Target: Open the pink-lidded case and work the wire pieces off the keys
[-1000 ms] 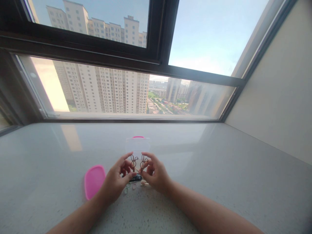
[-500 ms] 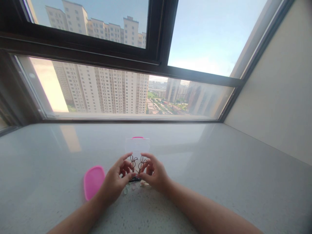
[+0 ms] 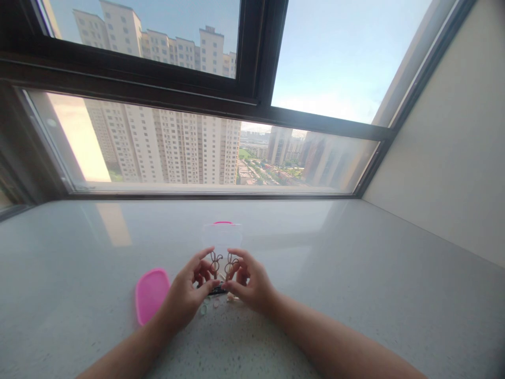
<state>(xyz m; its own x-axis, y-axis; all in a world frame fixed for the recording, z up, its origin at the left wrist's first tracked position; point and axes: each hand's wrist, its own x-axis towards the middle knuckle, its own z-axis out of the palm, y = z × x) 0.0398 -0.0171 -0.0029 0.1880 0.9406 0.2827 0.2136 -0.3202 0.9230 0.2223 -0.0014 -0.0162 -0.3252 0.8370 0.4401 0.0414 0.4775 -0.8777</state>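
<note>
Rabbit-shaped wire clips [image 3: 223, 262], 2 of them in a dark bronze colour, are held up side by side just above a speckled pale stone counter [image 3: 355, 273], centred in the view. Beyond the counter runs a dark-framed window [image 3: 130, 79], with tall apartment towers [image 3: 185, 147] and blue sky outside.

On the counter, a clear plastic box [image 3: 223, 237] with a pink rim at its far edge stands directly behind the clips. Its contents can't be made out, since the hands and clips block much of it. A pink lid [image 3: 152, 296] lies flat to the left of the hands, its long axis running roughly toward the window.

Both hands are half-closed. The left hand [image 3: 183, 293] pinches 1 clip between thumb and forefinger, and the right hand [image 3: 251, 283] does the same with the other – the 2 hands are close but not touching. Each clip stands about upright, ears pointing up and toward the window.

Under the hands lie a small black object [image 3: 218, 290] and several small pale pieces [image 3: 215, 303] – too small to identify.
</note>
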